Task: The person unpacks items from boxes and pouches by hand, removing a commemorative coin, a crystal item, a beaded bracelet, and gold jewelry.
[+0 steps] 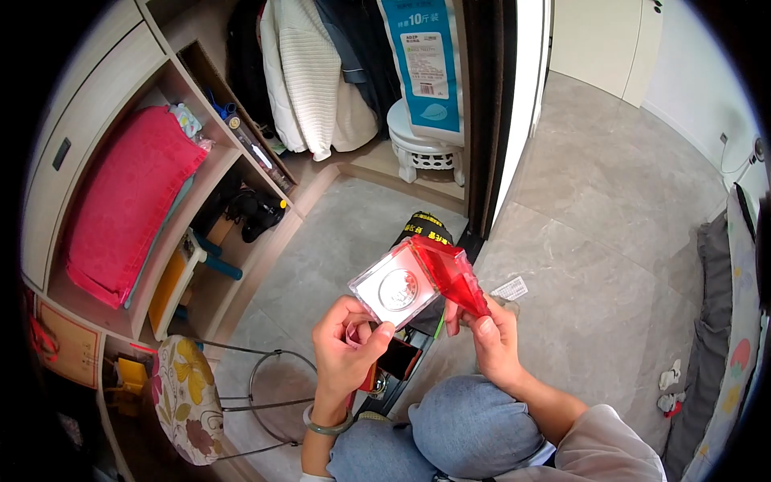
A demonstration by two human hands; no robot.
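Observation:
Above my knees, my left hand (344, 341) has its fingers closed on the lower edge of a clear square case (371, 291). Set in the white face of that case is a round, shiny, coin-like disc (398, 289). My right hand (495, 344) pinches the lower end of a red see-through plastic piece (456, 277), tilted against the case's right side. Whether the two pieces are joined cannot be made out. A small pinkish item, partly hidden, shows by my left fingers. Below my hands lies a dark open box or pouch (399, 357), partly covered.
A flower-patterned round stool (187, 399) with metal legs stands at left, beside shelves holding a red folded cloth (132, 205). A white plastic stool (418, 153) carries a blue-and-white bag (422, 68). A white label (509, 289) lies on the floor beyond my right hand.

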